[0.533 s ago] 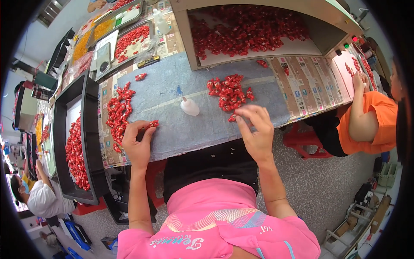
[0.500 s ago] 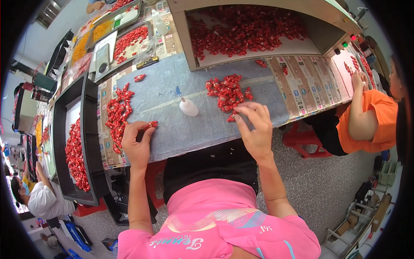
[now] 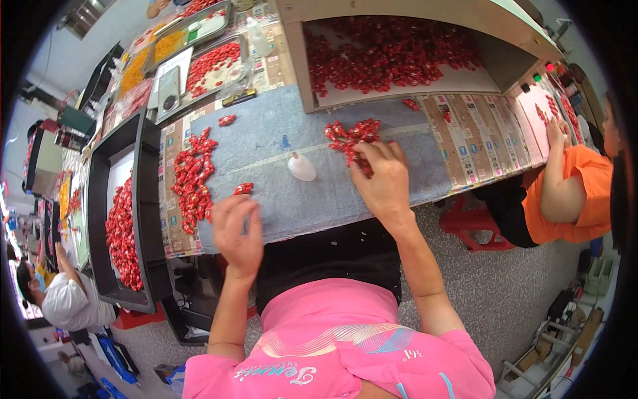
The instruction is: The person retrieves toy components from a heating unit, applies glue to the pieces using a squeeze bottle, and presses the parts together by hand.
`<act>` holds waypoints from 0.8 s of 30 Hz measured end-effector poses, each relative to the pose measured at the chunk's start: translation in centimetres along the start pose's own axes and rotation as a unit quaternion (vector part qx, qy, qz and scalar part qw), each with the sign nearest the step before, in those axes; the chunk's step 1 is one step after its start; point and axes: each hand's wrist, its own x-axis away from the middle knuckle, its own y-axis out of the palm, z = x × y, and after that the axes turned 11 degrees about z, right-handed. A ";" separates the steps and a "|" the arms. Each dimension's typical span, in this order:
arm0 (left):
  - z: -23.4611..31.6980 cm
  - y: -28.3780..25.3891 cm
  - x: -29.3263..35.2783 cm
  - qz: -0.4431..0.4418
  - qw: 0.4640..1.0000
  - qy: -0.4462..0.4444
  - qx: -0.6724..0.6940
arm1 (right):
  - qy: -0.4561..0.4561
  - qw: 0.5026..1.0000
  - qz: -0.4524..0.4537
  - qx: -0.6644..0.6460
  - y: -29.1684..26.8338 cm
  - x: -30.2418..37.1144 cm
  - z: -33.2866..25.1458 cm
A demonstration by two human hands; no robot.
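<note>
Above the near edge of the blue-grey cloth [image 3: 259, 143], my left hand [image 3: 238, 236] is slightly blurred, with thumb and fingers apart and nothing visible between them. Just beyond its fingertips lies a small shiny red piece [image 3: 244, 188] with pale marks. A loose pile of such red pieces [image 3: 194, 169] is to the left of it. My right hand [image 3: 385, 179] reaches over a second red pile [image 3: 345, 135], its thumb and fingers closing round a small red piece at the near side; the fingers partly hide it. Between the hands stands a small white squeeze bottle [image 3: 302, 167].
A black tray [image 3: 147, 219] holding red pieces is at the left. Beyond the cloth stands a beige open-fronted box [image 3: 309, 73] with many more. Far left are a phone [image 3: 171, 90], metal trays [image 3: 242, 50] and a bottle [image 3: 259, 41]. A person in orange [image 3: 565, 186] works at right.
My left hand has let go of its red piece, leaving it on the cloth, and drawn back to the right. My right hand has moved into the right pile. The view has shifted slightly.
</note>
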 end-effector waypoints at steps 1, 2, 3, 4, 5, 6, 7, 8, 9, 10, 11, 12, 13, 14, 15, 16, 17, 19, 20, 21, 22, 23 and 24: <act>1.1 0.2 0.3 -0.012 0.999 -0.002 0.039 | -0.005 1.000 -0.005 -0.006 0.0 0.1 0.1; 2.2 0.5 0.7 -0.035 0.995 -0.030 0.091 | -0.005 1.000 0.023 -0.018 0.1 0.3 0.3; 3.3 0.9 1.1 -0.056 0.986 -0.058 0.143 | -0.006 0.998 0.052 -0.031 0.1 0.5 0.4; 4.1 1.2 1.5 -0.082 0.975 -0.089 0.187 | 0.004 0.996 0.058 -0.065 -0.2 0.7 0.0; 4.9 1.4 1.8 -0.106 0.960 -0.119 0.232 | 0.000 0.996 0.052 -0.071 -0.8 0.9 -0.9; 5.9 1.9 2.0 -0.101 0.961 -0.123 0.227 | -0.015 0.993 0.037 -0.109 -1.7 1.1 -2.1; 6.9 2.4 2.3 -0.109 0.896 -0.272 0.334 | -0.030 0.988 0.020 -0.149 -2.3 1.5 -3.1; 7.3 2.5 2.5 -0.110 0.797 -0.409 0.430 | -0.053 0.985 0.008 -0.165 -2.5 2.1 -4.0; 7.4 2.7 2.5 -0.108 0.796 -0.411 0.431 | -0.072 0.982 0.000 -0.174 -2.9 2.7 -4.8; 7.4 3.1 2.2 -0.134 0.725 -0.462 0.493 | -0.060 0.981 -0.008 -0.187 -3.2 3.4 -5.6; 7.4 3.3 2.0 -0.159 0.645 -0.506 0.550 | -0.040 0.983 -0.002 -0.181 -3.2 4.0 -6.1; 7.0 3.2 2.1 -0.181 0.622 -0.517 0.559 | -0.030 0.983 -0.008 -0.180 -3.0 4.2 -6.0; 6.7 3.1 2.0 -0.181 0.622 -0.517 0.559 | -0.019 0.983 -0.014 -0.180 -2.8 4.4 -5.9; 6.4 2.9 1.9 -0.181 0.597 -0.543 0.562 | -0.019 0.983 -0.013 -0.180 -2.9 4.2 -5.8; 6.2 2.7 1.9 -0.181 0.571 -0.568 0.565 | -0.012 0.972 -0.060 -0.226 -3.0 3.8 -5.6; 5.7 2.6 2.2 -0.163 0.562 -0.572 0.575 | -0.004 0.957 -0.107 -0.270 -3.0 3.5 -5.6; 5.3 2.2 2.2 -0.163 0.563 -0.572 0.574 | -0.004 0.957 -0.106 -0.271 -2.7 3.4 -5.5; 4.7 1.5 2.1 -0.133 0.572 -0.595 0.548 | 0.028 0.971 -0.074 -0.226 -2.0 2.9 -5.0; 4.4 1.2 2.0 -0.119 0.577 -0.599 0.542 | 0.055 0.973 -0.065 -0.215 -1.4 2.2 -5.1; 4.0 1.0 2.1 -0.120 0.578 -0.598 0.542 | 0.055 0.973 -0.064 -0.216 -0.5 1.7 -5.4; 3.6 0.9 2.2 -0.112 0.582 -0.591 0.547 | 0.059 0.975 -0.031 -0.211 0.5 1.4 -5.5; 3.3 0.9 2.3 -0.104 0.586 -0.584 0.553 | 0.063 0.976 0.002 -0.207 1.5 1.2 -5.6; 3.1 0.7 2.3 -0.099 0.593 -0.581 0.549 | 0.062 0.976 0.002 -0.209 2.7 1.2 -5.6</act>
